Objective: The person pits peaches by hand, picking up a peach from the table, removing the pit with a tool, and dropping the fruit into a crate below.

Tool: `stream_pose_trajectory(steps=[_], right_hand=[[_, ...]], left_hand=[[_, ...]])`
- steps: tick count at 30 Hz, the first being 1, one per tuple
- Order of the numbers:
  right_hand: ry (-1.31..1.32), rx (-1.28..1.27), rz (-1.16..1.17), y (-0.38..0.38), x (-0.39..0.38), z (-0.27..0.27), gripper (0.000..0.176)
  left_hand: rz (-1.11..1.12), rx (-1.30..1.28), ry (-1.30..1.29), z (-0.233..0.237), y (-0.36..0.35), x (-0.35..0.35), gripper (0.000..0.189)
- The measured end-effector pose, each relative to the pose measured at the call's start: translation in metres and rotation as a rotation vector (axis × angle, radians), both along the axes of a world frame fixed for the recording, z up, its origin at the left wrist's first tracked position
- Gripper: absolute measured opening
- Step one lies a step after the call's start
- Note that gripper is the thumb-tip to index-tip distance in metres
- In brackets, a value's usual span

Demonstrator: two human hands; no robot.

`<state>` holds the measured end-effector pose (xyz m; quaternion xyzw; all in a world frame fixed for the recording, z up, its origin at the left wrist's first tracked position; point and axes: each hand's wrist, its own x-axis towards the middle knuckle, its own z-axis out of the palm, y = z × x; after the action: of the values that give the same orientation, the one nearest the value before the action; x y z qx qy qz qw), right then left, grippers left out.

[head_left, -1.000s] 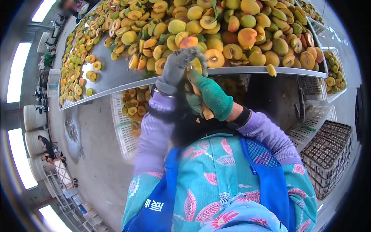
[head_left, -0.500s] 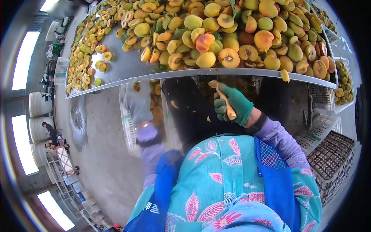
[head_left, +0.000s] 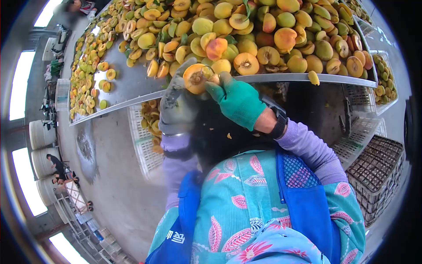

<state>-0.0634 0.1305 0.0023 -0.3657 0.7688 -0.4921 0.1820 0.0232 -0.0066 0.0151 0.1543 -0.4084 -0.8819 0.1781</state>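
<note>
One fruit half (head_left: 194,80) is sitting in my left hand's (head_left: 176,108) grasp by the table's (head_left: 281,78) edge, my right hand (head_left: 235,97) is pinching a tan bit (head_left: 214,78) (tool or stone, can't tell): probably pitting, next move needing steady hold.

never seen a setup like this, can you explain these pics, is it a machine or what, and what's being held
There's no machine working here, just a person using their own two gloved hands. The view comes from one camera worn on their head, looking forward and down, so you also see their sleeves and patterned clothing; the wide lens bends everything.

The metal table carries a heap of yellow-orange fruit, some whole, many halved.

The left hand, in a grey glove and blurred, holds a cut fruit. The right hand, in a green glove, meets it; a small brownish piece shows at its fingertips, too little to identify.
</note>
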Motion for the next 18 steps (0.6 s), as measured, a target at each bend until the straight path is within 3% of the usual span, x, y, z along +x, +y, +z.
stream_pose_trajectory(steps=[2,5,10,18], right_hand=[[0.046,0.016,0.002,0.006,0.0,-0.006,0.036],[0.071,0.006,-0.035,0.014,0.006,-0.005,0.035],[0.027,0.049,-0.044,0.017,0.01,0.001,0.038],[-0.082,-0.027,-0.127,0.011,0.023,-0.003,0.036]], left_hand=[[-0.012,-0.16,-0.015,0.006,0.009,-0.006,0.04],[0.087,-1.0,-0.203,-0.007,0.007,-0.018,0.034],[0.174,-0.364,-0.088,-0.005,0.026,-0.026,0.032],[0.385,-0.627,-0.157,-0.009,0.043,-0.034,0.031]])
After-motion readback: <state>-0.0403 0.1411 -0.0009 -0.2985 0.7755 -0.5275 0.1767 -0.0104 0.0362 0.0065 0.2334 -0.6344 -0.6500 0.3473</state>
